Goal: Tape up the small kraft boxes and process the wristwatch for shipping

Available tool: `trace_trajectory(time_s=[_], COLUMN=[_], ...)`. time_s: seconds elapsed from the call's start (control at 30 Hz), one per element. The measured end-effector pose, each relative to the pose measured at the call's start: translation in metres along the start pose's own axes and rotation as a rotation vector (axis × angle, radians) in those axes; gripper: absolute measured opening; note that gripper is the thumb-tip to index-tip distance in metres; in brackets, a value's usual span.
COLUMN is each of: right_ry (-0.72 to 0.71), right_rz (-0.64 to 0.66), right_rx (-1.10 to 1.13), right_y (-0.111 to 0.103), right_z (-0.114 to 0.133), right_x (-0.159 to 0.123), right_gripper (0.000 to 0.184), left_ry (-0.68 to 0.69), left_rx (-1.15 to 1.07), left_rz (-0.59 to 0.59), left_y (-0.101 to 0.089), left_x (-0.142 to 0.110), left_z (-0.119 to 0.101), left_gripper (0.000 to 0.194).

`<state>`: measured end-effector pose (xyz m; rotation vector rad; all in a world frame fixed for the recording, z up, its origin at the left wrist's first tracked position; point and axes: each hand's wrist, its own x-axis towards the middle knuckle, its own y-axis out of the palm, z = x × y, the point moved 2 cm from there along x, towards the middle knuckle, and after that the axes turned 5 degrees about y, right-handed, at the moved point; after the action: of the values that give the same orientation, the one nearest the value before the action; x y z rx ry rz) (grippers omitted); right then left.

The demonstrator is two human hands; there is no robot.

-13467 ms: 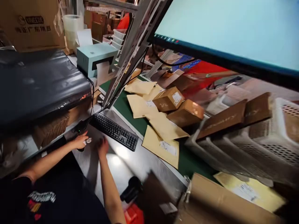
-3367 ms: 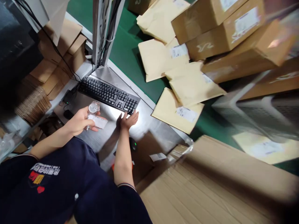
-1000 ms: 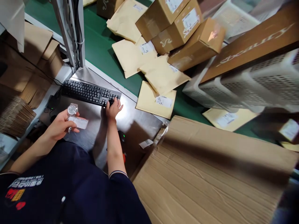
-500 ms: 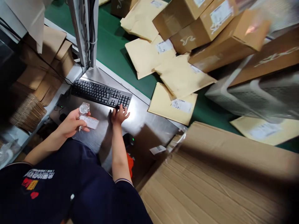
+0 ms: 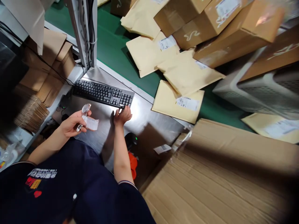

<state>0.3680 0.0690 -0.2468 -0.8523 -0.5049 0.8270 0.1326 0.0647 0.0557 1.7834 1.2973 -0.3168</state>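
Observation:
My left hand is closed on a wristwatch with a round face, seemingly in clear plastic. A white printed label hangs from it over my fingers, and a shiny metallic end pokes out below them. My right hand is at the number-pad end of a black keyboard, fingertips on or just over its near edge. Its thumb stands apart from the bent fingers, and nothing is held in it. The keyboard lies on a shiny metal table.
Padded envelopes and taped cardboard boxes lie on a green belt beyond the table. A large open carton stands at right. Near my right forearm are a dark device with a green light and an orange object. Flattened cardboard fills the left shelf.
My left hand has turned the watch, so its face shows more edge-on. The fingers of my right hand have drawn closer together at the number pad. The view has shifted slightly.

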Motion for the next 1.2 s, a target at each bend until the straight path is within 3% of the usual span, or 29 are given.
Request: trace_trajectory(time_s=[0.33, 0.67, 0.83, 1.03, 1.2], right_ry=[-0.029, -0.046, 0.003, -0.055, -0.025], right_rz=[0.065, 0.021, 0.041, 0.075, 0.047], right_rx=[0.023, -0.003, -0.101, -0.101, -0.113], right_y=[-0.002, -0.004, -0.005, -0.005, -0.002], right_z=[-0.009, -0.011, -0.002, 0.018, 0.015], right_x=[-0.010, -0.016, 0.001, 0.032, 0.019], right_gripper=[0.062, 0.053, 0.051, 0.043, 0.040], left_ry=[-0.062, -0.046, -0.055, -0.023, -0.008], left_rx=[-0.086, -0.055, -0.055, -0.022, -0.010], left_rz=[-0.022, -0.007, -0.020, -0.032, -0.043], left_y=[-0.004, -0.008, -0.008, -0.008, -0.012], left_x=[0.002, 0.002, 0.001, -0.001, -0.002], left_z=[0.003, 0.004, 0.003, 0.004, 0.003], left_gripper=[0.047, 0.044, 0.048, 0.048, 0.047])
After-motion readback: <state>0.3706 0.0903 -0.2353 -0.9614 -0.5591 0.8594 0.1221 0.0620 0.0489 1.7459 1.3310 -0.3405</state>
